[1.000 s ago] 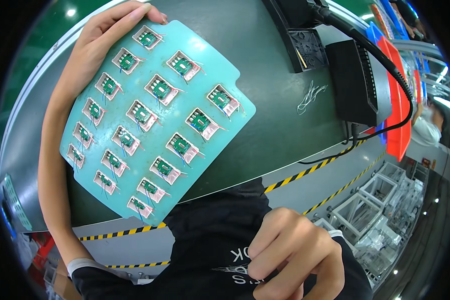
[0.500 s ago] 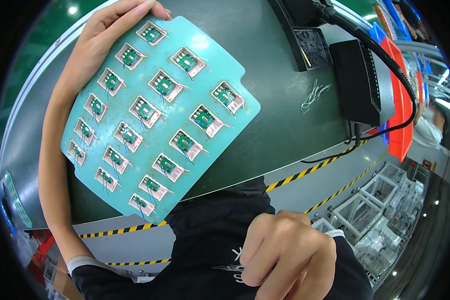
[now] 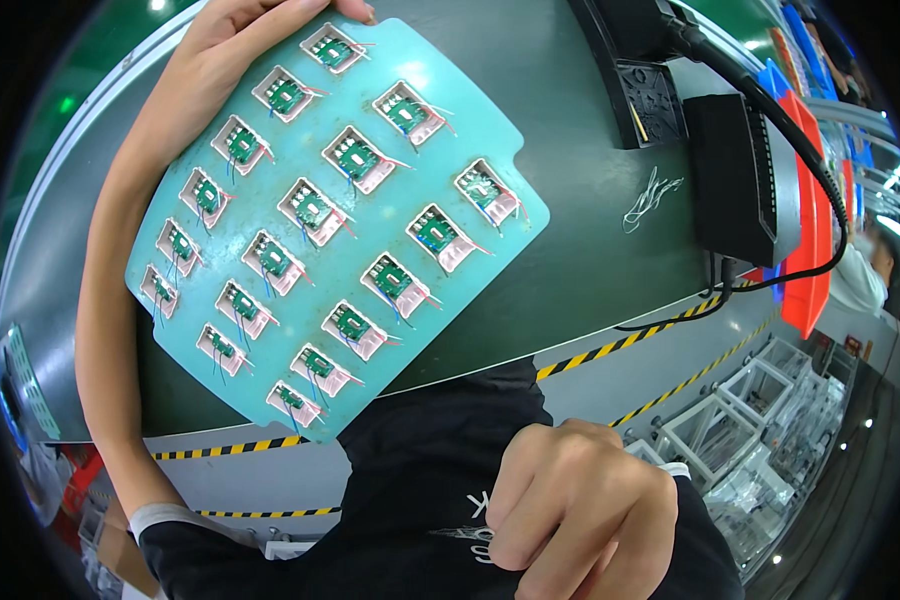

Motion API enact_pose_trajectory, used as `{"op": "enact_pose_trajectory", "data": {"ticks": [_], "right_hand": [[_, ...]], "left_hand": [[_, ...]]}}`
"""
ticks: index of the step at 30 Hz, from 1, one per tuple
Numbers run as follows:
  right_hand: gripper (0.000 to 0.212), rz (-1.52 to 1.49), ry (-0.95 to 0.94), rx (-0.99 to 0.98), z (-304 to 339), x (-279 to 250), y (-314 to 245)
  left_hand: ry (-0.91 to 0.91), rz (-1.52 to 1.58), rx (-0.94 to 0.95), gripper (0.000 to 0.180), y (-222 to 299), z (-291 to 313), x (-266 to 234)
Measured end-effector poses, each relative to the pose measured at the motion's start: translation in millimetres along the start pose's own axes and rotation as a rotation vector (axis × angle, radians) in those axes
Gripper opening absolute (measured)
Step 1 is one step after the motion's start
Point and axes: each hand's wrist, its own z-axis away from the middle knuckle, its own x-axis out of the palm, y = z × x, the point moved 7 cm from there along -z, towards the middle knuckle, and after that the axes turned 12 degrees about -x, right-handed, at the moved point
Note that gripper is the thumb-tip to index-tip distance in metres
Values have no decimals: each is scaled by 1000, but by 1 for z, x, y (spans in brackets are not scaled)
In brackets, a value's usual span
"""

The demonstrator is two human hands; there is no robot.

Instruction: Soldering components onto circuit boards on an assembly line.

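A flat teal tray point(image 3: 390, 260) lies tilted across the left half of the view and overhangs the bench's near edge. Set into it in rows are several small white housings, each with a green circuit board point(image 3: 355, 158) and thin red, white and blue wires. My left hand point(image 3: 240, 38) grips the tray's far left corner, its fingers curled at the edge and its forearm running along the tray's left side. Close in front of my chest, apart from the tray, my right hand point(image 3: 582, 505) is closed with knuckles up; anything inside it is hidden.
On the dark green bench point(image 3: 570, 260) sit a black box point(image 3: 735, 180) with a thick cable, a black holder point(image 3: 652, 100) and a loose bundle of white wires point(image 3: 652, 198). Red bins point(image 3: 802, 270) hang at right. Clear plastic-wrapped racks point(image 3: 720, 430) stand beyond striped floor tape.
The tray and the bench items have shifted slightly right in the view. My left hand keeps its hold on the corner, and my right hand stays closed in nearly the same place.
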Motion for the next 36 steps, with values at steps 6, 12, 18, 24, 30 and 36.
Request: {"op": "enact_pose_trajectory", "data": {"ticks": [6, 12, 18, 24, 30, 36], "right_hand": [[10, -6, 35, 8, -3, 3, 7], [10, 5, 39, 14, -3, 3, 9], [13, -4, 44, 2, -3, 9, 16], [14, -20, -38, 41, -7, 10, 21], [14, -78, -14, 44, -13, 14, 24], [13, -54, -31, 47, -6, 14, 24]], "left_hand": [[57, -47, -104, 30, 7, 3, 2], [392, -404, -598, 30, 22, -15, 27], [717, -773, -1039, 30, 41, 4, 23], [404, -349, -608, 31, 0, 5, -3], [441, -402, -645, 31, 18, 9, -1], [136, -61, -229, 32, 12, 4, 6]]}}
